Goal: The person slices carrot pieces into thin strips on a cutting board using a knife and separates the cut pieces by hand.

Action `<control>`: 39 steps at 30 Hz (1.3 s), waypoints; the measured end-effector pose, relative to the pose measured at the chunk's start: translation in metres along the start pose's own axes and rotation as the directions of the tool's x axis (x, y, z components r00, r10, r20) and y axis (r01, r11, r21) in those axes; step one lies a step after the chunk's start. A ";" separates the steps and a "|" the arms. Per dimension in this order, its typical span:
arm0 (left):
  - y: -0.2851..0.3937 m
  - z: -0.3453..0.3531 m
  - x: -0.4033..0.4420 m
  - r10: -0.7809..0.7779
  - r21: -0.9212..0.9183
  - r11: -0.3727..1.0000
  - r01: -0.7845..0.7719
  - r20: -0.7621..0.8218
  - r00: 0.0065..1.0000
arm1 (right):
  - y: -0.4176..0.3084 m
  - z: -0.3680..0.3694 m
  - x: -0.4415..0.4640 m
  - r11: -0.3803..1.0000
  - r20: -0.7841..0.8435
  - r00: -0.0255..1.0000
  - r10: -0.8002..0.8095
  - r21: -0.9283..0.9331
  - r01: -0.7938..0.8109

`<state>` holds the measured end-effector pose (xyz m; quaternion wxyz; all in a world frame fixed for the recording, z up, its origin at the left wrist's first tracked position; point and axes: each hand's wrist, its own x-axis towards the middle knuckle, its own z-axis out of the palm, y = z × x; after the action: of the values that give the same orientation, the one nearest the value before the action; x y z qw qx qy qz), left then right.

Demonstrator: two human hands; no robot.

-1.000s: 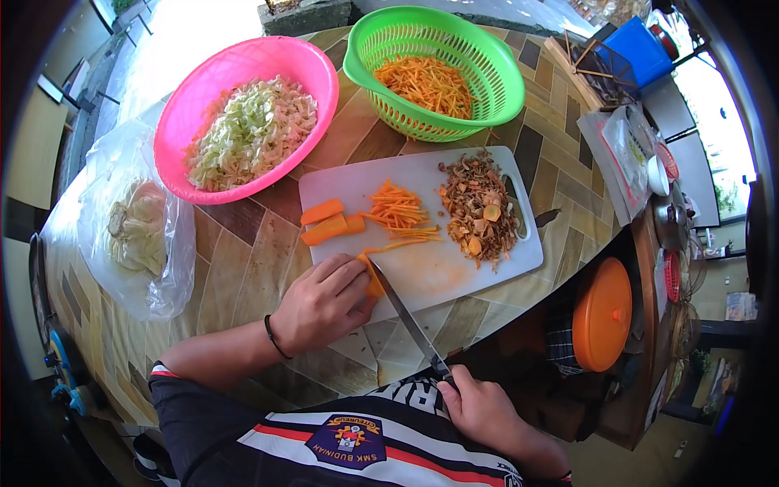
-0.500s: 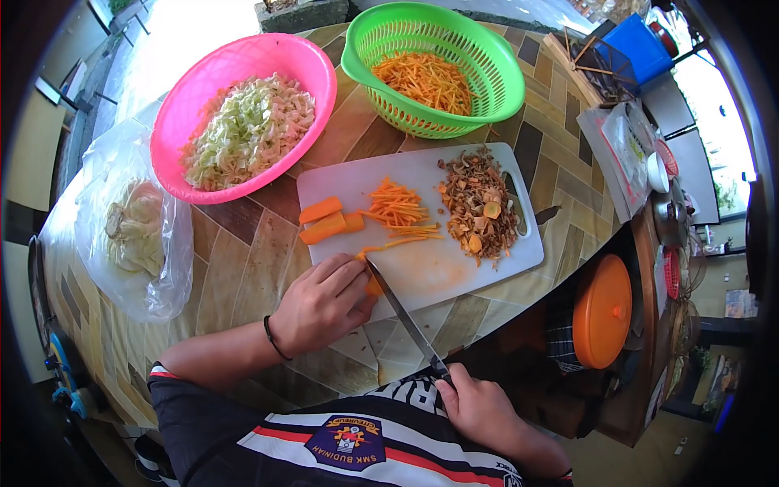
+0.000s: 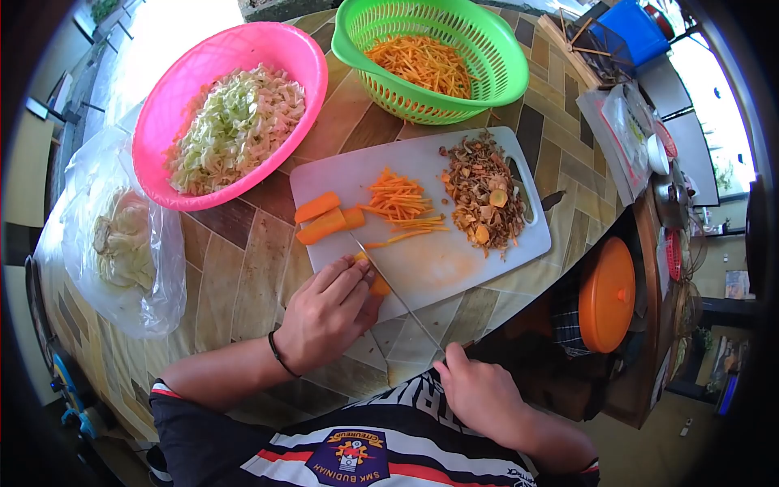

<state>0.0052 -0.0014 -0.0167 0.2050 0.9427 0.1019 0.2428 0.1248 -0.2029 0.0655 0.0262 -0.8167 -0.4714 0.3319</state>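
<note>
My left hand (image 3: 331,310) presses a piece of carrot (image 3: 378,284) onto the white cutting board (image 3: 324,174), fingers curled over it and partly hiding it. In my right hand (image 3: 479,391) is the handle of a knife (image 3: 406,307), whose blade slants up and left to the carrot beside my left fingertips. Further up the board lie carrot chunks (image 3: 329,225) at the left edge and a small heap of carrot sticks (image 3: 398,197) in the middle. A pile of brown peelings (image 3: 480,199) with carrot ends covers the right side.
Beyond the board stand a pink basin (image 3: 150,154) of shredded cabbage (image 3: 239,130) and a green colander (image 3: 503,73) of carrot strips (image 3: 422,63). At left, a plastic bag (image 3: 166,284) holds a cabbage (image 3: 122,239). An orange lid (image 3: 608,295) sits past the table's right edge.
The knife blade has swung so its tip points further up and left, next to the carrot chunks. My left hand still holds the carrot, and the whole view has shifted slightly.
</note>
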 end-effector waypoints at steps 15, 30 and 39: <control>-0.002 -0.003 0.005 0.015 -0.060 0.998 -0.020 -0.079 0.997 | 0.028 -0.002 -0.034 0.999 0.031 0.999 0.036 0.020 -0.037; -0.008 -0.024 0.044 0.001 -0.097 0.995 0.016 0.174 0.985 | 0.074 -0.009 -0.041 0.970 -0.331 0.927 -0.174 -0.221 0.103; -0.006 -0.015 0.064 0.085 -0.099 0.994 -0.053 0.362 0.928 | 0.104 -0.028 -0.033 0.920 -0.436 0.864 -0.253 -0.385 0.075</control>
<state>0.0522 0.0278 0.0197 0.2529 0.9645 0.0179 0.0743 0.2081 -0.2787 0.0678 0.0223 -0.8202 -0.5711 0.0264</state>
